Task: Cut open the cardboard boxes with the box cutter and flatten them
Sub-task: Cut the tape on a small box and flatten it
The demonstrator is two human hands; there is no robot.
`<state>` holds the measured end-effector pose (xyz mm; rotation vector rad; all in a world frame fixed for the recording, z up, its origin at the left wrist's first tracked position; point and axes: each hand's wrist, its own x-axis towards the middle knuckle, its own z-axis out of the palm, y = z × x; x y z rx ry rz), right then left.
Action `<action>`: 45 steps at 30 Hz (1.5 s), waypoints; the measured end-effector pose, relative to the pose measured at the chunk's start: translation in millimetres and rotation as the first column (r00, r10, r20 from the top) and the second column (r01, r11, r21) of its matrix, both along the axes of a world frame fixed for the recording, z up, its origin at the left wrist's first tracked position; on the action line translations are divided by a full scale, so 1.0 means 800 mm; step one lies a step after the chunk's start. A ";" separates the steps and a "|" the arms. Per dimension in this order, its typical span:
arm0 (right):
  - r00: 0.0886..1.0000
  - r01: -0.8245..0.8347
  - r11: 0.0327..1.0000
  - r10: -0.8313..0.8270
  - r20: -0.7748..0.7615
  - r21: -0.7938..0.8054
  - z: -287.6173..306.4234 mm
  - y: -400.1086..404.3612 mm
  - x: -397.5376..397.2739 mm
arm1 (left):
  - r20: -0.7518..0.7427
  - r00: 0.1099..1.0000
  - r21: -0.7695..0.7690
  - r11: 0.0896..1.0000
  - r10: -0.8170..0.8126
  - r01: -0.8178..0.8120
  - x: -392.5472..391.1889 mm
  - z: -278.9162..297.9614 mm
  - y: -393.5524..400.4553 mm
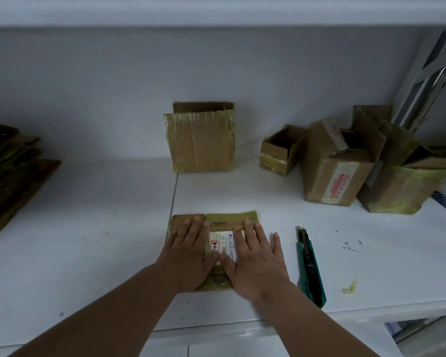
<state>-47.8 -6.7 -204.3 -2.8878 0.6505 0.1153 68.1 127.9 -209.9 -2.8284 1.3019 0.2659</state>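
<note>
A: Which step is this?

B: Flattening, I judge. Both hands lie spread, palms down, on a small brown cardboard box wrapped in yellowish tape, with a white shipping label (214,228). The left hand (188,251) covers its left half, the right hand (255,258) its right edge, with the outer fingers spilling onto the white shelf surface (101,253). Fingers are straight and pressing; neither grasps anything.

A: And the cutter?

B: The green-and-black box cutter (310,264) lies just right of the right hand, loose on the shelf, blade end pointing away from the person.

A: What is left to do?

B: Beyond the hands an upright taped brown box (200,143) stands against the wall. Further right sits a cluster of opened brown boxes (345,163). Far left of the left hand is a dark stack of flattened cardboard (11,163).

A: So the next move?

B: Probably carry this flat piece left to the stack, then draw in another box and take up the cutter, minding its blade end.
</note>
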 end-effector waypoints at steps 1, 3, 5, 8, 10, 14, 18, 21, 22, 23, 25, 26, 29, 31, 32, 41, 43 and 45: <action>1.000 0.000 1.000 0.000 -0.002 0.007 0.001 0.000 -0.001 | 0.004 1.000 -0.021 0.999 -0.025 0.025 0.000 0.004 0.005; 1.000 -0.001 1.000 0.002 -0.017 0.016 0.003 0.000 -0.003 | 0.028 0.998 -0.051 0.997 -0.062 0.063 -0.002 0.002 0.017; 0.999 0.011 1.000 -0.011 -0.036 0.007 0.006 0.002 -0.003 | 0.158 0.985 -0.053 0.995 -0.072 0.081 -0.012 0.007 0.024; 0.996 0.054 0.998 -0.056 -0.076 -0.022 0.009 0.008 -0.004 | 0.128 0.992 0.026 1.000 -0.005 0.001 -0.028 0.005 0.026; 0.990 0.106 0.994 -0.106 -0.095 -0.005 0.011 0.011 -0.006 | 0.058 0.997 0.079 0.996 0.045 -0.049 -0.033 0.009 0.026; 0.984 0.175 0.981 -0.174 -0.025 0.083 0.021 0.020 -0.011 | -0.025 0.997 0.092 0.993 0.072 -0.069 -0.036 0.018 0.029; 0.933 0.239 0.873 -0.328 0.147 0.425 0.034 0.009 -0.014 | -0.053 0.997 0.046 0.997 0.059 -0.057 -0.033 0.013 0.031; 0.831 0.273 0.655 -0.530 0.170 0.705 0.046 -0.006 -0.020 | -0.062 0.996 -0.011 0.997 0.069 -0.070 -0.028 0.012 0.030; 0.810 0.286 0.616 -0.565 0.158 0.734 0.048 -0.010 -0.022 | -0.076 0.994 -0.050 0.995 0.078 -0.082 -0.028 0.017 0.029; 0.801 0.297 0.585 -0.583 0.137 0.755 0.049 -0.012 -0.025 | -0.120 0.988 -0.089 0.990 0.099 -0.110 -0.030 0.023 0.026; 0.790 0.303 0.524 -0.605 0.098 0.796 0.048 -0.014 -0.031 | -0.218 0.961 -0.130 0.971 0.169 -0.200 -0.036 0.039 0.022; 0.784 0.300 0.497 -0.615 0.087 0.814 0.046 -0.015 -0.034 | -0.248 0.951 -0.144 0.964 0.184 -0.224 -0.038 0.044 0.020; 0.763 0.231 0.422 -0.638 0.106 0.877 0.049 -0.013 -0.045 | -0.254 0.953 -0.190 0.958 0.165 -0.217 -0.034 0.047 0.021; 0.733 0.177 0.384 -0.666 0.139 0.906 0.056 -0.011 -0.050 | -0.266 0.949 -0.197 0.954 0.171 -0.227 -0.033 0.050 0.022; 0.713 0.149 0.364 -0.684 0.156 0.919 0.061 -0.010 -0.052 | -0.262 0.949 -0.204 0.951 0.177 -0.234 -0.034 0.055 0.022; 0.655 0.003 0.693 -0.547 0.522 0.721 0.103 -0.013 -0.062 | 0.152 0.948 -0.599 0.789 0.278 -0.135 -0.041 0.110 0.023; 0.681 -0.017 0.820 -0.409 0.607 0.572 0.100 -0.011 -0.066 | 0.208 0.934 -0.655 0.750 0.289 -0.086 -0.044 0.120 0.025; 0.720 -0.060 0.932 -0.207 0.662 0.357 0.089 -0.008 -0.072 | 0.299 0.917 -0.628 0.778 0.265 -0.021 -0.043 0.123 0.030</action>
